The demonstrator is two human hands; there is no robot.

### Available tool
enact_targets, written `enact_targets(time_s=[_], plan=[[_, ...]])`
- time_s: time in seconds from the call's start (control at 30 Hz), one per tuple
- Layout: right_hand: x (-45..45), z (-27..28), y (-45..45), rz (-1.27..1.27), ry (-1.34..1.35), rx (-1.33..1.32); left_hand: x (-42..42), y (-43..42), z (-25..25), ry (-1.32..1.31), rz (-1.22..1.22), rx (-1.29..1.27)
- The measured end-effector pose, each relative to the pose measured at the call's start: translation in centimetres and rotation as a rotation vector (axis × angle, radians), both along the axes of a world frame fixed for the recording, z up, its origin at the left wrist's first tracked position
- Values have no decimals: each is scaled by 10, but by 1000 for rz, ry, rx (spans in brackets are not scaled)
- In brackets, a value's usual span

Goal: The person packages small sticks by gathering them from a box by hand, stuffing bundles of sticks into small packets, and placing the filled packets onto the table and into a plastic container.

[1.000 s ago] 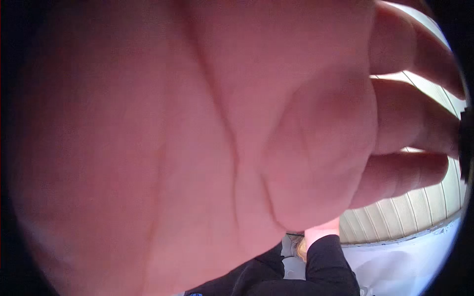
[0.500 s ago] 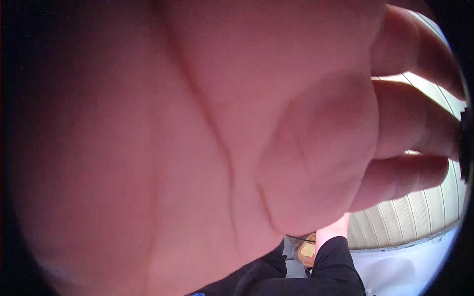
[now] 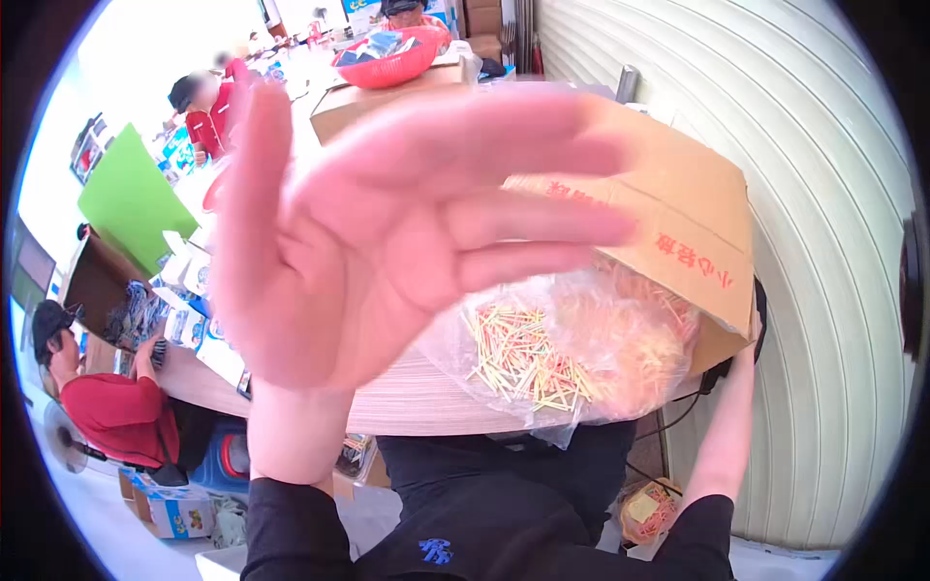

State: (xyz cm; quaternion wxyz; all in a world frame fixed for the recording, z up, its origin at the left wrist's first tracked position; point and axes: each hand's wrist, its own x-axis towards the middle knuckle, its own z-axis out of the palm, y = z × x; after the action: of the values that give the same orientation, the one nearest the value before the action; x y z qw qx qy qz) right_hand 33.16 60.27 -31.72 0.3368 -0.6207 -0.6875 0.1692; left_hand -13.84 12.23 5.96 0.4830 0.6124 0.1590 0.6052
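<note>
With the left hand [image 3: 339, 281] released and the right hand hidden at the box [image 3: 693, 184], grip unknown, bumping could spill sticks [image 3: 523, 353] off the counter [image 3: 397, 402].

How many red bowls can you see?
1 clearly: the red bowl on the box beyond your left hand. A red edge beside that hand may be another, partly hidden.
</note>
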Motion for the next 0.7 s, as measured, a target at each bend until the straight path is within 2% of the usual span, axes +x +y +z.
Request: enact_targets(time_s=[0.03,0.07,0.1,0.17,0.2,0.23,0.33,0.37,0.4,0.43,0.47,0.53,0.6,0.67,0.7], plan=[[14,-12,15,23,-10,-16,-12,-4,-27,12,112,-17],[19,-19,20,48,-22,-30,-23,-5,-64,-169,150,-23],[17,-36,-11,24,-17,-63,-39,-18,-88,-237,203,-173],[-17,-8,-48,21,-278,-88,-58,-50,-155,-140,536,-354],[-22,7,-56,17,-410,-97,-55,-56,-183,3,706,-441],[-19,17,-64,15,-416,-98,-51,-61,-209,153,870,-526],[13,49,-127,-56,-50,58,-11,-137,-247,458,1031,-546],[23,60,-145,-78,31,77,-5,-160,-259,454,1035,-550],[34,76,-158,-98,111,98,-2,-175,-271,715,1113,-438],[29,102,-190,-153,522,156,-4,-183,-279,974,1180,-316],[10,133,-241,-207,932,207,-9,-190,-286,969,1187,-322],[-31,182,-324,-323,956,520,-23,-207,-295,972,1228,-366],[-26,143,-433,-152,973,751,1,-275,-335,977,1258,-396],[-55,118,-523,336,771,787,5,-315,-338,1080,1409,-366],[-76,119,-554,505,515,688,-3,-324,-335,1138,1488,-348]])
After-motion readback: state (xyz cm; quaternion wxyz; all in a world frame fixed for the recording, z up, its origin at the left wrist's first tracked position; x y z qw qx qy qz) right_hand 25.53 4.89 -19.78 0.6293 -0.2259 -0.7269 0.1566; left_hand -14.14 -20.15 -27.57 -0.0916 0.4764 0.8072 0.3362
